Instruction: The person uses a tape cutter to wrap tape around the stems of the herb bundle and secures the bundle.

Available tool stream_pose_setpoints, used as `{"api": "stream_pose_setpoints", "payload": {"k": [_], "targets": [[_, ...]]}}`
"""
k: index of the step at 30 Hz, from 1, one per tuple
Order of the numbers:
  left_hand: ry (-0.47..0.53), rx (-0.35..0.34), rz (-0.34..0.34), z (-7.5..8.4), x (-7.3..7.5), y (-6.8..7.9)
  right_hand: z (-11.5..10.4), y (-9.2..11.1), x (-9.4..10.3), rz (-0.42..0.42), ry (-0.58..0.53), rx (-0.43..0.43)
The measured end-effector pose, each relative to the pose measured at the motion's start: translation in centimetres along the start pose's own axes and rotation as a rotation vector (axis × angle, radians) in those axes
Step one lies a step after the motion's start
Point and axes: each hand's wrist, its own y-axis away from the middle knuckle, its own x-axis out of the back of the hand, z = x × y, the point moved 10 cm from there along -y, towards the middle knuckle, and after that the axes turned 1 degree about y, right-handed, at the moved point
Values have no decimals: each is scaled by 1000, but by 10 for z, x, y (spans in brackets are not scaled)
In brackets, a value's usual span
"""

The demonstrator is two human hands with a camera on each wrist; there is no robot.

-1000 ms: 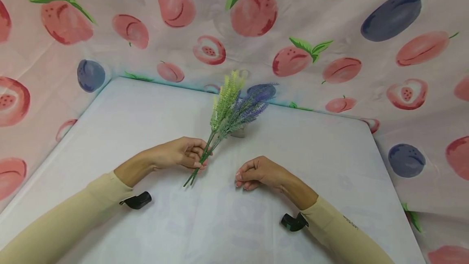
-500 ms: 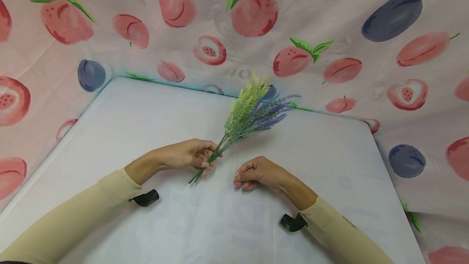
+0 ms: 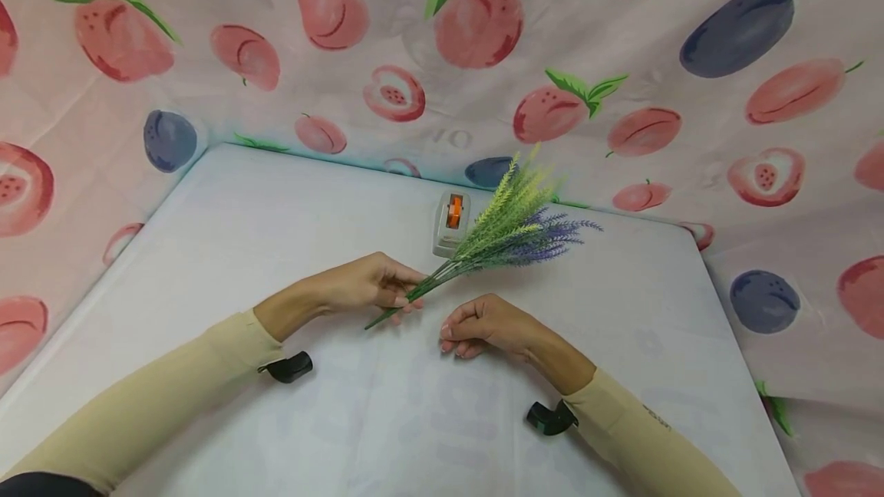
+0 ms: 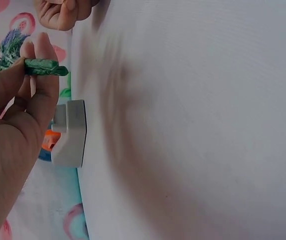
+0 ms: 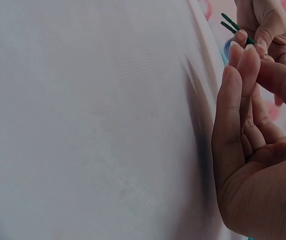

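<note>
My left hand point(image 3: 369, 284) pinches the green stems of a bunch of artificial lavender point(image 3: 507, 225) with yellow-green and purple heads. The bunch tilts up and to the right, above the table. In the left wrist view the cut ends of the stems point(image 4: 45, 67) stick out between thumb and fingers. To the right, my right hand point(image 3: 493, 328) holds nothing, its fingers loosely curled and apart from the stems. Just behind the flowers stands a grey tape dispenser point(image 3: 442, 242) with an orange wheel, partly covered by them in the head view.
A white-covered table point(image 3: 311, 205) lies under both hands. Behind and beside it hangs a cloth point(image 3: 276, 121) printed with peaches and plums. A small black device point(image 3: 290, 367) sits under the left wrist, and another black device point(image 3: 550, 418) under the right.
The left hand has moved right with the lavender, and the bunch has tipped further to the right. The tape dispenser behind it has come into view. The right hand stays nearly still.
</note>
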Motion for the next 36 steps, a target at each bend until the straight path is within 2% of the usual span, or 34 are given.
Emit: {"api": "stream_pose_setpoints", "payload": {"k": [5, 11, 21, 28, 36], "targets": [[29, 9, 33, -1, 0, -7, -1, 1, -2, -9, -6, 6], [75, 23, 36, -2, -5, -14, 1, 1, -4, -14, -18, 5], [69, 33, 14, -4, -11, -21, 4, 4, -6, -13, -39, -10], [34, 69, -2, -8, -16, -24, 3, 6, -8, -12, -35, 6], [42, 79, 8, -12, -17, -27, 2, 6, -19, -83, -39, 37]]}}
